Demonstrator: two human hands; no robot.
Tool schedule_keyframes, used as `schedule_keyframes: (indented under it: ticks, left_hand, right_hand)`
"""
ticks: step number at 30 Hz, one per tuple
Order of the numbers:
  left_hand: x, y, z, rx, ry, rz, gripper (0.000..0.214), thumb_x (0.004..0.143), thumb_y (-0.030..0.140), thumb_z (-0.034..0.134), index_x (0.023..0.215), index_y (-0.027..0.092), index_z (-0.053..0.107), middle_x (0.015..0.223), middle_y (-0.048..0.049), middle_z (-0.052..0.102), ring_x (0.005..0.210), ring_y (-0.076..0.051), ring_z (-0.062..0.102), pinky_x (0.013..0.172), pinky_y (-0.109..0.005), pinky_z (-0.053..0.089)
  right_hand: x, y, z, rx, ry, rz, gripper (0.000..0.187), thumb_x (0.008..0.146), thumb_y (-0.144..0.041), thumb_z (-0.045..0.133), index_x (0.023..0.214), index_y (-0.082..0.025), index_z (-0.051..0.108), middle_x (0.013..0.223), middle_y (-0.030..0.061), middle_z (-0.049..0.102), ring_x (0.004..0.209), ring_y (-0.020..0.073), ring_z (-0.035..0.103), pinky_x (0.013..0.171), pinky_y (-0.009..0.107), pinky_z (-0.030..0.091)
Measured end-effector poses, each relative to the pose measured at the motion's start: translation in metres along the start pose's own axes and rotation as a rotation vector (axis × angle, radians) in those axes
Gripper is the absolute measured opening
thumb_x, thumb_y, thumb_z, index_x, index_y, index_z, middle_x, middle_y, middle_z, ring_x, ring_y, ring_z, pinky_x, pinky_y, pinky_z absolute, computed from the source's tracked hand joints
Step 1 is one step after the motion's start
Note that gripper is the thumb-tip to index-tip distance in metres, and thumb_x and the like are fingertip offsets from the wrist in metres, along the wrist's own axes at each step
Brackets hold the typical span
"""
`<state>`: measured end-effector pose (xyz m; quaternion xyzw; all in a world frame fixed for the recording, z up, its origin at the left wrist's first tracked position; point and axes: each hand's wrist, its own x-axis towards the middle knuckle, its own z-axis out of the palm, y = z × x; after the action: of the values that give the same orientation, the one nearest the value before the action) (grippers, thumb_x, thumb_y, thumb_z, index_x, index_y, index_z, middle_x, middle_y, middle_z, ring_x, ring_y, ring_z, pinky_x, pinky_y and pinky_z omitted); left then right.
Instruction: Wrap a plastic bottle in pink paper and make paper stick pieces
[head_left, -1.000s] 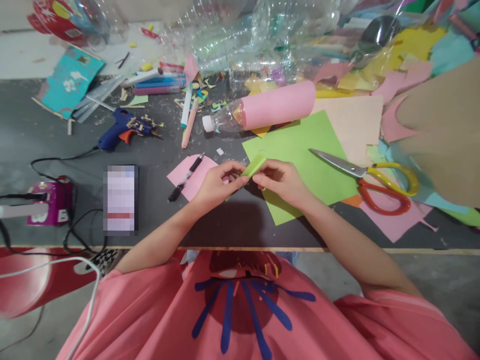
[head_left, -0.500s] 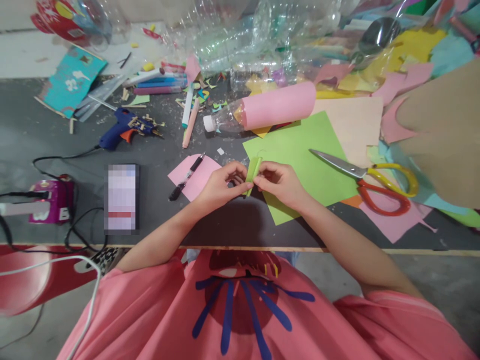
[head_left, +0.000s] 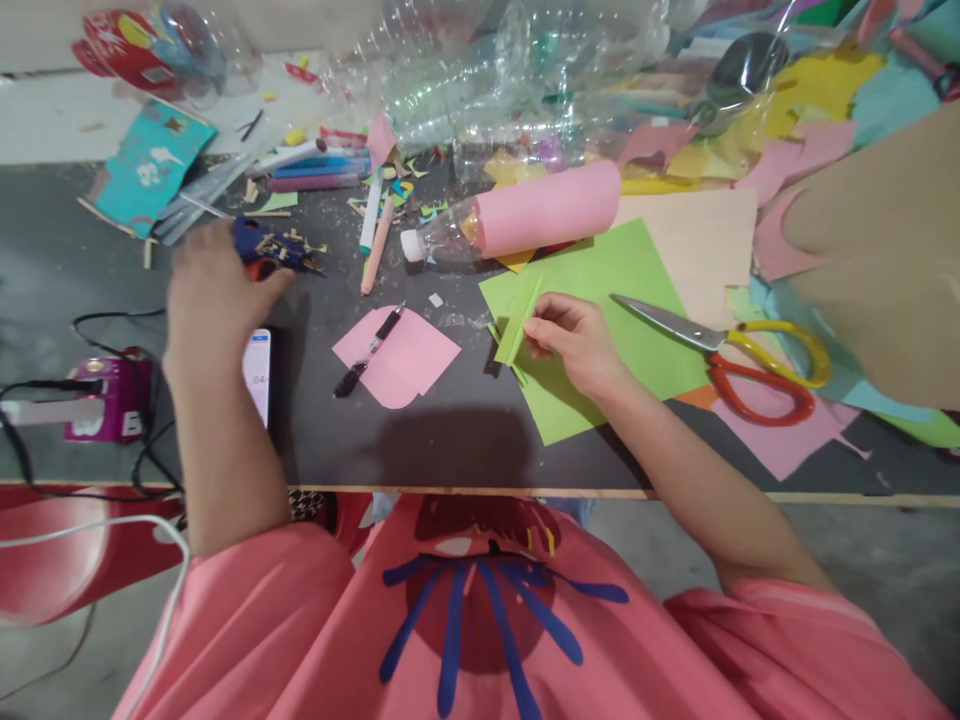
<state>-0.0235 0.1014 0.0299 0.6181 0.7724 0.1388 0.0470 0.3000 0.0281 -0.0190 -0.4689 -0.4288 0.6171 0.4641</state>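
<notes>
My left hand [head_left: 214,290] is over the blue hot glue gun [head_left: 274,245], wrapped about its handle, with the thumb on the near side by the orange trigger. The fingers on the far side are mostly hidden, and the glue gun rests on the table. My right hand [head_left: 566,335] pinches a folded strip of light green paper [head_left: 520,322] between thumb and fingers, above a green paper sheet [head_left: 645,270]. A pen [head_left: 371,350] lies across a pink paper piece [head_left: 420,355] between my two hands.
Scissors [head_left: 697,325] with yellow and red handles lie right of my right hand. A pink-wrapped bottle [head_left: 547,212] lies behind the green sheet. A phone [head_left: 259,375] is partly under my left forearm. Markers [head_left: 379,245], clear bottles [head_left: 420,90] and paper scraps clutter the back.
My left hand has let go of the green strip and moved left to the glue gun. My right hand keeps the strip and has shifted slightly right.
</notes>
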Motion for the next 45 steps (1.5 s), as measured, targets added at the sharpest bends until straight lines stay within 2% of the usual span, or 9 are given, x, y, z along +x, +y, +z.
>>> schedule_keyframes:
  ticks: [3, 6, 10, 15, 18, 21, 25, 34, 45]
  left_hand:
    - [0.028, -0.032, 0.004, 0.05, -0.132, -0.181, 0.042, 0.052, 0.025, 0.08, 0.07, 0.022, 0.042, 0.104, -0.0139, 0.066, 0.115, -0.047, 0.053, 0.098, -0.067, 0.036]
    - [0.043, -0.044, 0.011, 0.034, -0.147, -0.2, 0.05, 0.047, 0.027, 0.08, 0.062, 0.024, 0.033, 0.08, -0.0071, 0.062, 0.109, -0.043, 0.054, 0.097, -0.063, 0.037]
    - [0.043, -0.029, 0.006, 0.033, -0.146, -0.211, 0.048, 0.049, 0.024, 0.077, 0.062, 0.024, 0.031, 0.077, -0.0052, 0.061, 0.113, -0.041, 0.052, 0.099, -0.06, 0.037]
    - [0.034, 0.005, -0.012, 0.038, 0.097, -0.28, 0.037, 0.063, 0.016, 0.067, 0.081, 0.023, 0.035, 0.11, -0.0109, 0.064, 0.118, -0.039, 0.055, 0.101, -0.058, 0.039]
    - [0.018, 0.026, -0.013, 0.021, 0.163, -0.174, 0.033, 0.064, 0.012, 0.063, 0.087, 0.02, 0.042, 0.1, -0.0072, 0.062, 0.104, -0.032, 0.061, 0.098, -0.052, 0.044]
    - [-0.01, 0.047, -0.002, -0.128, 0.196, 0.089, 0.044, 0.064, 0.015, 0.065, 0.104, 0.015, 0.046, 0.096, -0.0037, 0.059, 0.097, -0.025, 0.061, 0.096, -0.048, 0.047]
    - [-0.047, 0.061, 0.021, -0.369, 0.1, 0.381, 0.066, 0.06, 0.026, 0.074, 0.119, 0.018, 0.045, 0.108, -0.0057, 0.061, 0.098, -0.023, 0.061, 0.091, -0.04, 0.051]
    - [-0.06, 0.051, 0.056, -0.36, 0.022, 0.533, 0.038, 0.068, 0.025, 0.07, 0.101, 0.023, 0.051, 0.099, -0.0051, 0.059, 0.097, -0.027, 0.06, 0.086, -0.042, 0.051]
    - [-0.067, 0.055, 0.059, -0.371, -0.011, 0.542, 0.047, 0.067, 0.016, 0.063, 0.11, 0.023, 0.049, 0.107, -0.0062, 0.062, 0.102, -0.027, 0.062, 0.089, -0.044, 0.052]
  right_hand:
    - [0.0, 0.002, 0.0, 0.066, 0.005, -0.021, 0.032, 0.064, -0.036, 0.077, 0.059, -0.02, 0.05, 0.045, -0.0083, 0.049, 0.038, 0.0045, 0.044, 0.039, 0.019, 0.032]
    - [0.002, -0.003, -0.006, 0.222, -0.008, -0.044, 0.031, 0.066, -0.036, 0.076, 0.059, -0.021, 0.05, 0.046, -0.0089, 0.045, 0.038, 0.0045, 0.043, 0.038, 0.019, 0.033]
    - [0.006, -0.018, -0.028, 0.388, 0.0, -0.07, 0.03, 0.065, -0.037, 0.076, 0.061, -0.022, 0.05, 0.05, -0.0093, 0.041, 0.038, 0.0032, 0.035, 0.037, 0.019, 0.031]
    - [0.009, -0.023, -0.035, 0.335, 0.046, -0.073, 0.037, 0.064, -0.04, 0.076, 0.058, -0.023, 0.044, 0.05, -0.0086, 0.038, 0.041, 0.0046, 0.034, 0.037, 0.02, 0.03]
    - [0.008, -0.014, -0.021, 0.287, 0.05, -0.034, 0.035, 0.064, -0.038, 0.076, 0.057, -0.021, 0.046, 0.048, -0.0091, 0.04, 0.041, 0.0041, 0.036, 0.04, 0.019, 0.032]
    - [0.006, -0.005, -0.008, 0.24, 0.028, 0.025, 0.029, 0.062, -0.03, 0.076, 0.058, -0.02, 0.049, 0.044, -0.0102, 0.041, 0.04, 0.0034, 0.038, 0.04, 0.018, 0.03]
    - [0.004, -0.003, -0.002, 0.208, -0.016, 0.101, 0.031, 0.06, -0.029, 0.078, 0.056, -0.02, 0.049, 0.04, -0.0106, 0.042, 0.034, 0.0032, 0.036, 0.035, 0.018, 0.026]
    - [0.004, -0.007, -0.008, 0.147, 0.014, 0.141, 0.033, 0.063, -0.03, 0.078, 0.06, -0.021, 0.046, 0.039, -0.0119, 0.039, 0.029, 0.0018, 0.03, 0.031, 0.018, 0.019]
    - [0.001, -0.009, -0.004, 0.174, -0.006, 0.202, 0.035, 0.062, -0.031, 0.078, 0.058, -0.021, 0.045, 0.038, -0.0122, 0.037, 0.027, 0.0017, 0.029, 0.03, 0.018, 0.018]
